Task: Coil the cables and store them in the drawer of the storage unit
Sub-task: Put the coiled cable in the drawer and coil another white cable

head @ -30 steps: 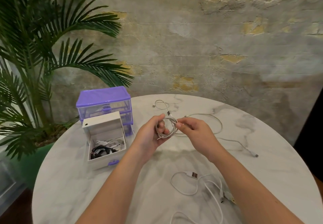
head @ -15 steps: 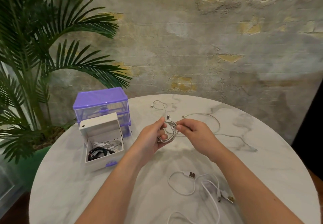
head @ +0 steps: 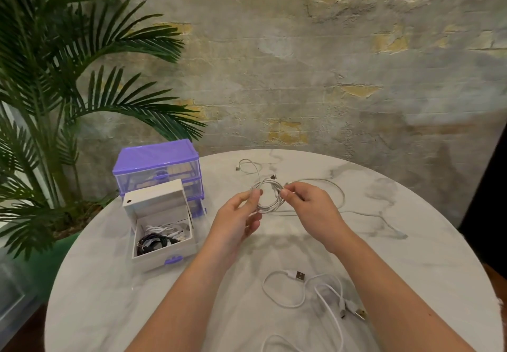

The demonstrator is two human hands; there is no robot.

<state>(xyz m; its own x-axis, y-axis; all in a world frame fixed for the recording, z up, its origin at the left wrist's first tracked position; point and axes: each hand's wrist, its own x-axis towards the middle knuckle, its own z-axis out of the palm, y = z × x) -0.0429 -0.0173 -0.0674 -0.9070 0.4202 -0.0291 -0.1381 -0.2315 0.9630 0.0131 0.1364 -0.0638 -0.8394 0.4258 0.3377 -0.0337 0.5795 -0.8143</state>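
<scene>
White cable loops (head: 267,197) hang in the air between two hands, above the middle of the round marble table (head: 115,291). The left hand (head: 238,221) pinches the left side of the coil with thumb and finger. The right hand (head: 307,204) pinches the right side, its fingers curled in. A small dark plug end sticks up at the top of the coil.

Part of the coil hides behind the fingers, so how many loops it has is hard to tell. A thin tail of this cable seems to run off to the right across the table, but it is blurry there.

Closer to the person lies another white cable with a USB plug (head: 299,276). Its lower part is cut off at the bottom edge.

To the left sits the white drawer (head: 162,228), pulled out, with black and white cables inside in a tangle. Behind it stands the purple storage unit (head: 156,166). No writing can be read anywhere.

A green palm plant (head: 55,82) fills the left side, cut off at the edge.
</scene>
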